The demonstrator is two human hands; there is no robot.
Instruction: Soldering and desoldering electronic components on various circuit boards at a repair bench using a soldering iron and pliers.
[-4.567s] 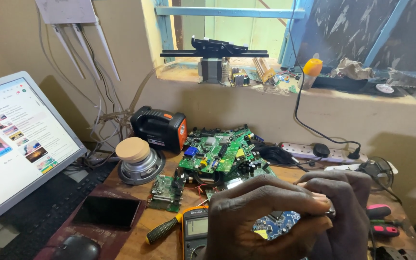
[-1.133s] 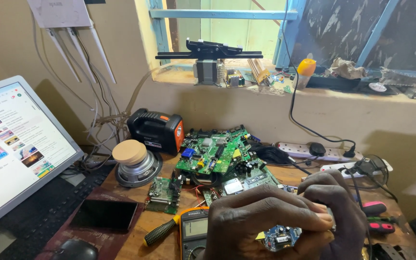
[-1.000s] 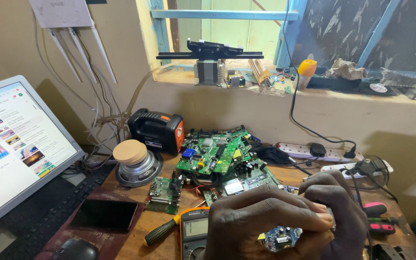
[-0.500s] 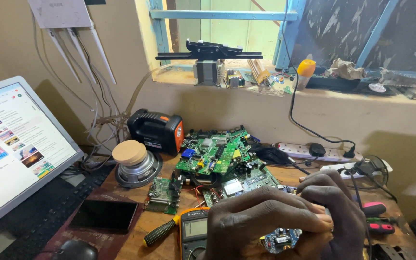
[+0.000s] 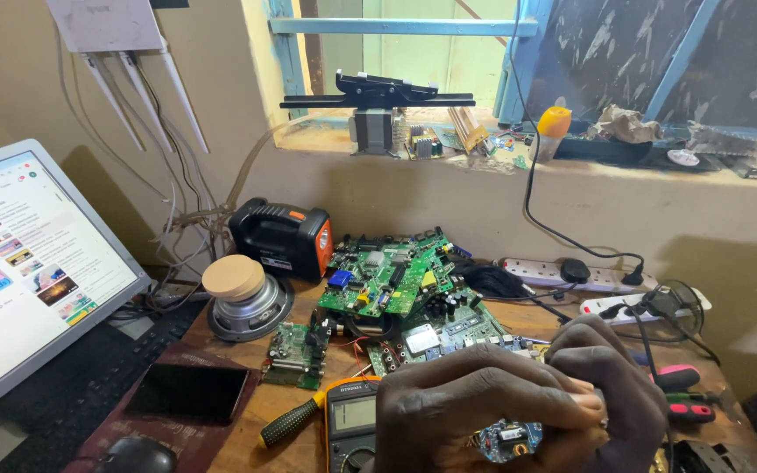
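Over cluttered desk point(image 5: 256, 412), both hands' fingers point(image 5: 492, 394) enclose small round board point(image 5: 505, 438).

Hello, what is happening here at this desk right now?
A person holds a small round blue circuit board close in front of them, left hand and right hand closed around it. Behind the hands lie a multimeter, a screwdriver and a pile of green circuit boards.
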